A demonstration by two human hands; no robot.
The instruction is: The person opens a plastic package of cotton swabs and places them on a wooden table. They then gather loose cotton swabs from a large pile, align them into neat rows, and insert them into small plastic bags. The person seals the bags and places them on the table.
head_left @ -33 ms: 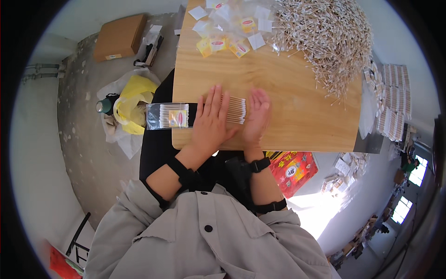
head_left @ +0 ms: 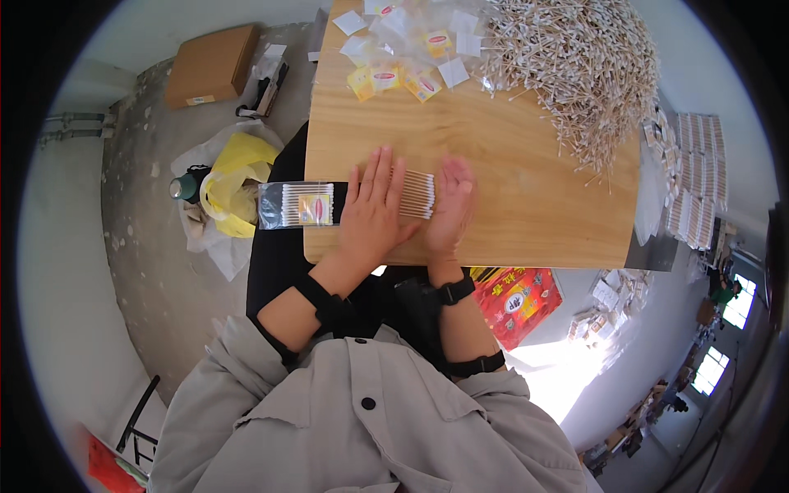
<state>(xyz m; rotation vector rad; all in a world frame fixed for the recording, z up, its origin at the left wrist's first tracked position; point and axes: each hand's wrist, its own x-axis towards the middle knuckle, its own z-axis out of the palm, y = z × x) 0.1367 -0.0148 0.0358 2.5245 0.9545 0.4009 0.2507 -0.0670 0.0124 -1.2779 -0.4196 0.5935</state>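
Observation:
My left hand (head_left: 370,205) lies flat, fingers stretched out, over a row of cotton swabs (head_left: 419,195) on the table's near edge. The swabs' white tips stick out on its right side; their middles are hidden under it. Close to those tips my right hand (head_left: 450,205) stands on its side, open and a little blurred, with its palm toward them. To the left of my left hand, a clear plastic bag (head_left: 269,205) holds swabs and a small yellow-and-white card (head_left: 315,209). This bag reaches past the table's left edge, above my dark trouser leg.
On the wooden table (head_left: 526,222) a big heap of loose cotton swabs (head_left: 583,74) fills the far right. Clear bags and yellow cards (head_left: 423,85) lie at the far left. A yellow plastic bag (head_left: 230,177) and a cardboard box (head_left: 212,66) are on the floor.
My right hand has shifted slightly left, nearer the swab tips. The left hand stays nearly where it was on the swabs.

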